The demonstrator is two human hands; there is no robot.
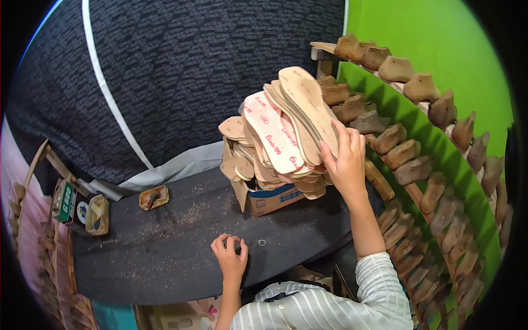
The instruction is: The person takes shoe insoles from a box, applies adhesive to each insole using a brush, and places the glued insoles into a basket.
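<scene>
Insoles [275, 132]: stacked at upper centre, rising out of a cardboard box [267, 205]
Right hand [347, 164]: half open, touching the top insole's edge; cannot tell if gripping
Left hand [230, 257]: loosely curled, lower centre; contents unclear
Bench [181, 253]: dark, lower left

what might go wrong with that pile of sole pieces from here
The sole-shaped pieces rise unevenly above the cardboard box, so the upper ones might slide off. Only the right hand touches the pile; the left hand is down by the tabletop, so a slip could go uncaught.
</scene>
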